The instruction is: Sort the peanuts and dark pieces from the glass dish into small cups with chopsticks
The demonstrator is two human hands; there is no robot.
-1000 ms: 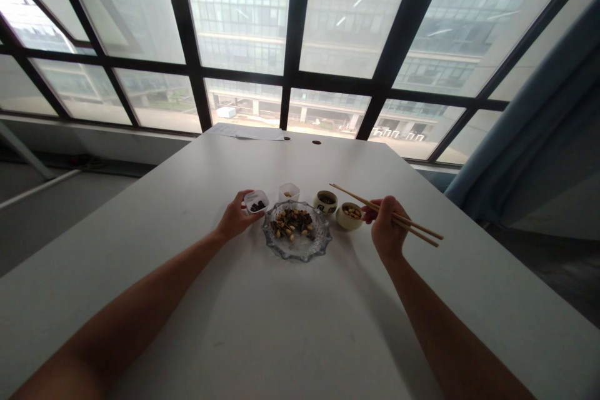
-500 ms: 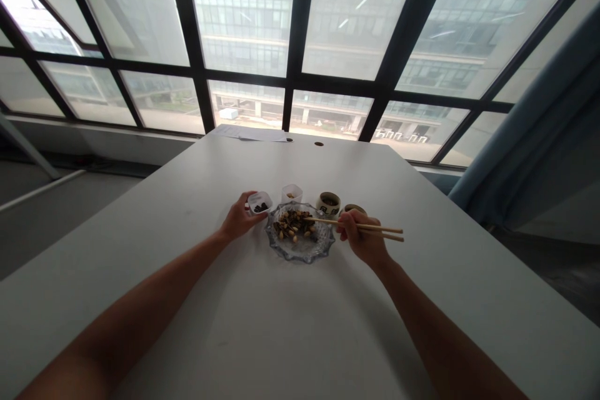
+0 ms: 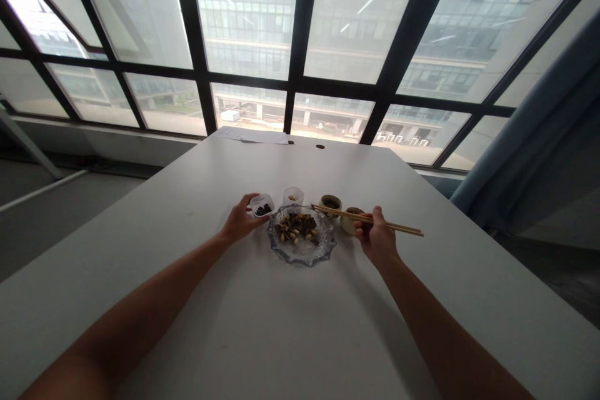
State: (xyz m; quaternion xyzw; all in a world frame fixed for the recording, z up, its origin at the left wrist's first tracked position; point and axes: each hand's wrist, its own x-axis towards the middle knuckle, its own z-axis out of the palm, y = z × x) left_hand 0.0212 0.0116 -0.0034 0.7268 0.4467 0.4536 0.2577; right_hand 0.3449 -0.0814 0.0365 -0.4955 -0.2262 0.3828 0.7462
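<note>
While hands (image 3: 239,221) (image 3: 382,242) grip tub (image 3: 262,205) and chopsticks (image 3: 405,229) (partly hiding two cups (image 3: 347,225)), papers (image 3: 262,137) lie beyond.

Near tabletop (image 3: 290,325) free, but cups (image 3: 330,201) and tubs (image 3: 294,194) along the far side of the glass dish (image 3: 300,254)

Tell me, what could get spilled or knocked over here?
The chopsticks in the right hand look close to the dark-filled cup and might bump it. That hand is beside the other round cup and could nudge it. The left hand holds a tub; a slip might spill its dark bits.
</note>
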